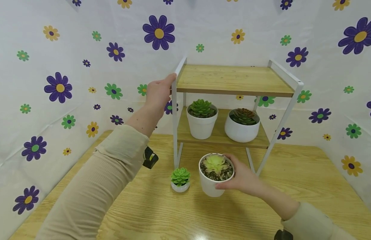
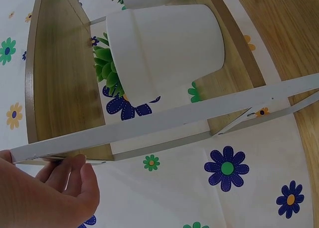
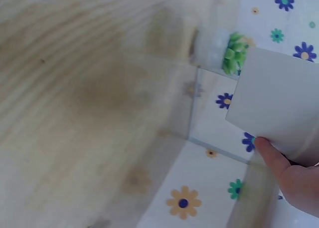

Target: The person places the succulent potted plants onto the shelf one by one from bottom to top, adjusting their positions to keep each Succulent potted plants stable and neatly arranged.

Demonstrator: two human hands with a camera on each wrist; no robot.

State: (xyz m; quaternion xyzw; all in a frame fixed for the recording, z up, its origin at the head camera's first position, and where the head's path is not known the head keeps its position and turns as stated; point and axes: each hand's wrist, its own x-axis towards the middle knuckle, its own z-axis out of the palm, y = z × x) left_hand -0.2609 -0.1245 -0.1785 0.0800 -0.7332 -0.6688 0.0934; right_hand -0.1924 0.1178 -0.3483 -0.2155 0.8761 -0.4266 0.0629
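Note:
My left hand (image 1: 157,95) grips the upper left corner of a two-tier shelf (image 1: 230,78) with wooden boards and a white metal frame. In the left wrist view its fingers (image 2: 75,178) curl round the frame bar (image 2: 149,124). With my right hand (image 1: 244,178) I hold a white pot (image 1: 210,187) with a pale green succulent (image 1: 215,163), tilted a little toward me in front of the shelf. Thumb and fingers span the pot's right side. A small potted succulent (image 1: 180,178) stands on the table just left of it. The held pot's underside appears in the right wrist view.
On the lower board stand a tapered white pot (image 1: 202,125) with a green succulent and a rounded white pot (image 1: 242,131) with a dark reddish one. The wooden table (image 1: 137,206) meets a white flower-print cloth (image 1: 83,50) behind and at both sides.

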